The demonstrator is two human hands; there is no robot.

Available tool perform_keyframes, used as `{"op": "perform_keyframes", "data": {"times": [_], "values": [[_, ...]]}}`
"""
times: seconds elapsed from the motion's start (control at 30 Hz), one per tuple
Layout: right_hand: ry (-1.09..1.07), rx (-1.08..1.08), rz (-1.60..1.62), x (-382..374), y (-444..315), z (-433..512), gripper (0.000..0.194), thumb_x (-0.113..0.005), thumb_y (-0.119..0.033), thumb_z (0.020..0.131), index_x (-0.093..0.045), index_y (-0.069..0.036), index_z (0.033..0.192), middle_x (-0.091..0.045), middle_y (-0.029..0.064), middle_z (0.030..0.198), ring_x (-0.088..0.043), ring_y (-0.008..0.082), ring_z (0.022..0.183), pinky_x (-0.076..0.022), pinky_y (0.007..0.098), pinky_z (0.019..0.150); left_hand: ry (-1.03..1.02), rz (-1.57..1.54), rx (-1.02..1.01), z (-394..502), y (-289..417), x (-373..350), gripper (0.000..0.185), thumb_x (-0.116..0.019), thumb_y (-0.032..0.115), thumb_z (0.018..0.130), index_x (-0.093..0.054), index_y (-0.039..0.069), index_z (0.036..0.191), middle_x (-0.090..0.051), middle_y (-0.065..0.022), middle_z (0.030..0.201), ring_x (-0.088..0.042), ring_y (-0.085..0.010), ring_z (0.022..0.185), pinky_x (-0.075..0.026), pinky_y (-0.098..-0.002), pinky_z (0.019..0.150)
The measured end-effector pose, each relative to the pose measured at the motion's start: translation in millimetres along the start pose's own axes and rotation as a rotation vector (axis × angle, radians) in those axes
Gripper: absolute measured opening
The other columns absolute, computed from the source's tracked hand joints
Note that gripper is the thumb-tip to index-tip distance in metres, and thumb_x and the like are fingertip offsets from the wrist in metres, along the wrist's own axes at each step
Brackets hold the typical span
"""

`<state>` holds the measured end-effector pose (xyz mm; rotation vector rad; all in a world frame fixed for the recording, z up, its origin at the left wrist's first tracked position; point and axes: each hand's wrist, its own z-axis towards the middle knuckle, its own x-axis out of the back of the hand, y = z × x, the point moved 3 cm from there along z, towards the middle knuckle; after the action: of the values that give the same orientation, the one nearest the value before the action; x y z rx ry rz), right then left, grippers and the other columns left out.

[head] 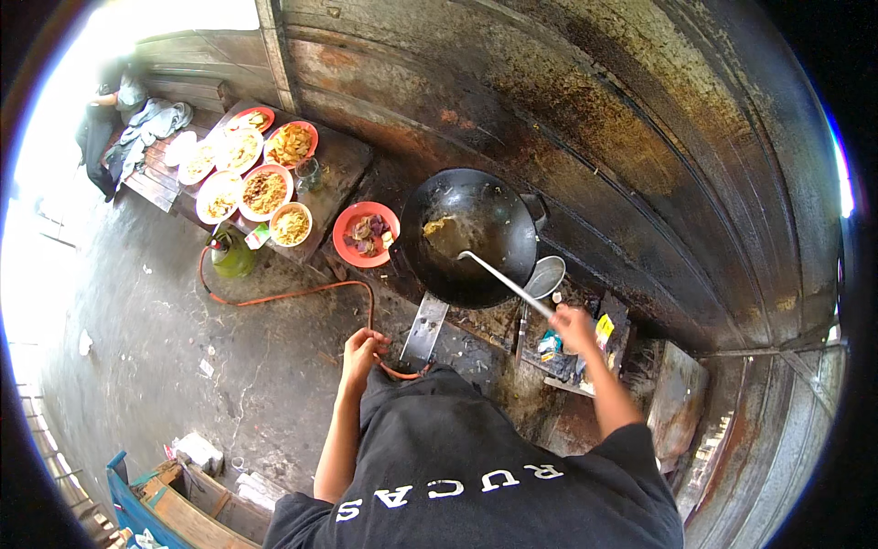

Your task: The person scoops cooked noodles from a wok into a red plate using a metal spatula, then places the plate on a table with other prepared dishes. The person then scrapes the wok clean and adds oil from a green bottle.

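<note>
My right hand [573, 325] grips the end of a long metal ladle handle [511, 285], whose lower end dips into the oil in a large black wok [480, 267]. A golden piece of food [437, 225] lies in the oil at the wok's left side. My left hand [365, 350] is near my waist, beside the orange gas hose [371, 309]; whether its curled fingers touch the hose I cannot tell. Left of the wok stands a pink plate [341, 240] with purple and pale pieces of food. A round metal strainer [547, 276] rests at the wok's lower right.
Several plates of food, one a noodle-filled bowl [291, 225], and a glass jar [309, 175] stand on the dark table at left. Below it is a green gas cylinder [232, 257]. A soot-stained wall [583, 123] rises behind the wok. Another person [127, 99] is at the far left.
</note>
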<state>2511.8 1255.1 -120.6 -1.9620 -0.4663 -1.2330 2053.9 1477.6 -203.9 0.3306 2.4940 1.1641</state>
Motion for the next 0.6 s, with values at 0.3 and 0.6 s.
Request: {"op": "perform_keyframes", "data": {"times": [0.3, 0.6], "values": [[0.119, -0.462, 0.307, -149.4, -63.3, -61.6, 0.036, -0.070, -0.045, 0.094, -0.076, -0.011, 0.106, -0.076, 0.0127, 0.091, -0.073, 0.0341, 0.085, -0.0547, 0.0470, 0.073, -0.079, 0.158, 0.016, 7.1, 9.1, -30.8, 0.015, -0.051, 0.011, 0.091, -0.065, 0.008, 0.096, -0.076, -0.0073, 0.099, -0.067, -0.0136, 0.079, -0.051, -0.0280, 0.066], [0.246, -0.362, 0.370, -115.2, -25.2, -77.1, 0.037, -0.074, -0.044, 0.092, -0.079, -0.011, 0.106, -0.076, 0.0098, 0.084, -0.073, 0.0255, 0.075, -0.0543, 0.0399, 0.067, -0.059, 0.201, -0.010, -2.4, 20.1, -31.0, 0.016, -0.051, 0.012, 0.094, -0.065, 0.007, 0.096, -0.075, -0.0073, 0.099, -0.068, -0.0156, 0.080, -0.052, -0.0304, 0.068]]}}
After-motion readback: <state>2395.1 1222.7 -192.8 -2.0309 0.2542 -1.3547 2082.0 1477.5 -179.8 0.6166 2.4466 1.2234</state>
